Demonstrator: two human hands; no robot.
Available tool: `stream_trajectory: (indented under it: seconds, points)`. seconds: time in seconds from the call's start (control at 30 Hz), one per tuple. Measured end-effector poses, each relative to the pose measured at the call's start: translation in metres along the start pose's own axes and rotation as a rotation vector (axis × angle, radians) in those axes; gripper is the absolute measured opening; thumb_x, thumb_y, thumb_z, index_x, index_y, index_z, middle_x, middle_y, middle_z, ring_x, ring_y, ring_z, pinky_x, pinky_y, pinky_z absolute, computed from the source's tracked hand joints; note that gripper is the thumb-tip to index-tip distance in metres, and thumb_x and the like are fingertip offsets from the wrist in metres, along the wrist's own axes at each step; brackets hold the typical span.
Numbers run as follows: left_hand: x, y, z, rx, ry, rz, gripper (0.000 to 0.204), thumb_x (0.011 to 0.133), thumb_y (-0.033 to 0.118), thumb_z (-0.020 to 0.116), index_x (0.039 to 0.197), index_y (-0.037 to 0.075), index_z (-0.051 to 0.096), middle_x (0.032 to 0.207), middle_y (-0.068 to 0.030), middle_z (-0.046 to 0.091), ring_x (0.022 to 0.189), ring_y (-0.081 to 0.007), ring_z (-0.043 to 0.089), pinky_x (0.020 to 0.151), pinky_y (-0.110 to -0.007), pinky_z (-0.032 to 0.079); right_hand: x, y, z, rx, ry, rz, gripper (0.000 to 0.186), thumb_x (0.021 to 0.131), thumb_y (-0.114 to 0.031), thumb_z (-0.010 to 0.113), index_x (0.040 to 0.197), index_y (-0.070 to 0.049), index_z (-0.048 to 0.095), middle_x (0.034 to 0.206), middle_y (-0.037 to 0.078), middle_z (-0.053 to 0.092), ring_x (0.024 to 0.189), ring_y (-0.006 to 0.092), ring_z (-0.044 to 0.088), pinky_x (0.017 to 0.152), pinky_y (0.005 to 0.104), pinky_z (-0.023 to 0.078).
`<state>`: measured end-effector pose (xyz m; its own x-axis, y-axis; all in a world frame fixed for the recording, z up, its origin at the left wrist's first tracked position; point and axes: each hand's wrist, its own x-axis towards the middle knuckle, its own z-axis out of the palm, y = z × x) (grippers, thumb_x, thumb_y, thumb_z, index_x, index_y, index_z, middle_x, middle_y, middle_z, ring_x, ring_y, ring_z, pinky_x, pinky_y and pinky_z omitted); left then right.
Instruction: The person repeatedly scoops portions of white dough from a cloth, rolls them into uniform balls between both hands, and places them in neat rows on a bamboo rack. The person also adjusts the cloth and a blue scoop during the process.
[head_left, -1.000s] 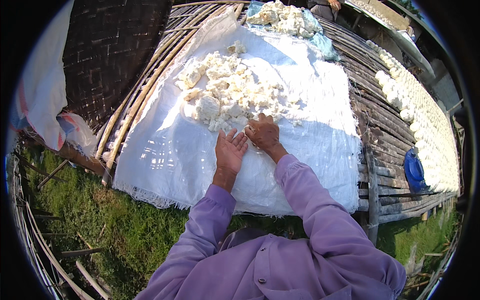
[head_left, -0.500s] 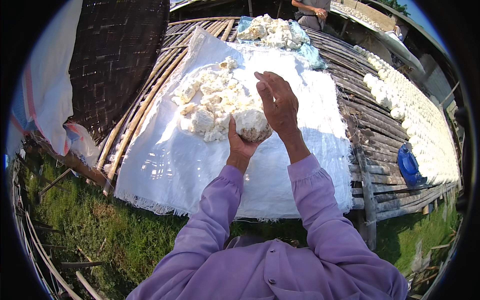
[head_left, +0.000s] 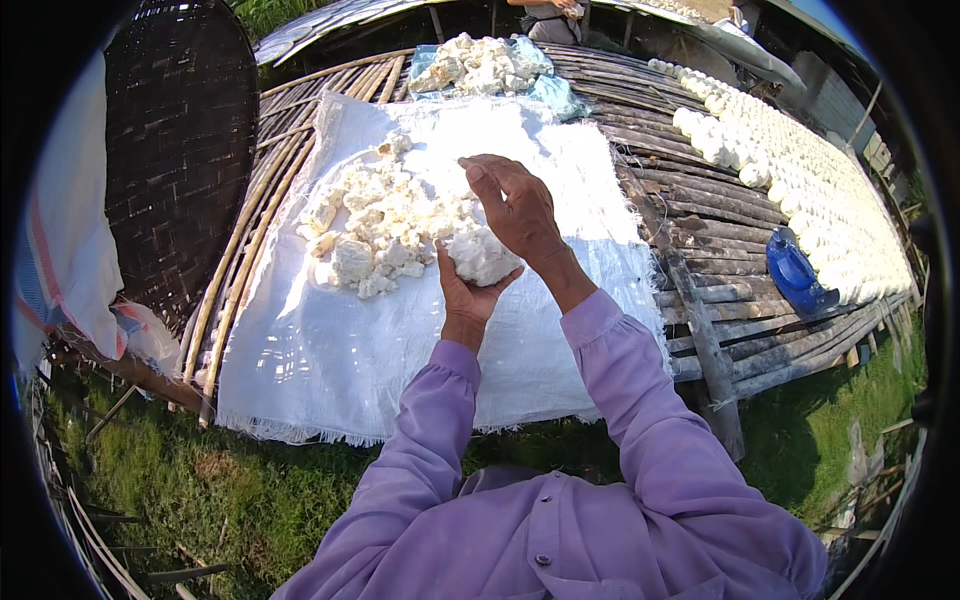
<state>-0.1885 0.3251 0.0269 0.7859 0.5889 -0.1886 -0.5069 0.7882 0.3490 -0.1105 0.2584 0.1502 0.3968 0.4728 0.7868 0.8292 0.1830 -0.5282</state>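
Observation:
My left hand cups a rounded, rough white lump, its thumb up along the side. My right hand is raised just above that lump, palm down, with its fingers loosely bent and nothing seen in them. Crumbly white and cream pieces lie in a pile beside my hands on a white woven sheet with frayed edges, which rests on a platform of bamboo poles.
A second pile lies on light blue plastic behind. Many white balls sit in rows on the right, by a blue plastic container. A dark woven panel and striped sacking stand left. Another person is at the back.
My left hand has gone from lying open, palm up, to holding a white lump. My right hand has risen from the pile to above that lump. The view has shifted slightly.

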Motion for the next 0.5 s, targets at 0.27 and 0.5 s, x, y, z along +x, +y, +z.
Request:
stream_trajectory:
  seconds: [0.27, 0.5]
  points:
    - [-0.019, -0.047, 0.019, -0.051, -0.254, -0.072, 0.102, 0.089, 0.082, 0.047, 0.154, 0.005, 0.030, 0.149, -0.0170, 0.044, 0.137, -0.0297, 0.048, 0.109, -0.052, 0.048, -0.050, 0.063, -0.024, -0.008, -0.269, 0.548, 0.038, 0.101, -0.039, 0.053, 0.107, -0.011, 0.076, 0.095, 0.012, 0.074, 0.090, 0.0271, 0.070, 0.086, 0.0388, 0.055]
    - [-0.015, -0.102, 0.040, 0.102, -0.103, 0.102, 0.083, 0.088, 0.067, 0.066, 0.141, 0.006, 0.046, 0.139, -0.0168, 0.054, 0.126, -0.0360, 0.057, 0.098, -0.061, 0.055, -0.016, 0.056, -0.112, 0.105, -0.253, 0.370, 0.051, 0.103, -0.048, 0.051, 0.115, -0.003, 0.073, 0.115, 0.018, 0.072, 0.104, 0.0335, 0.069, 0.094, 0.0411, 0.053]
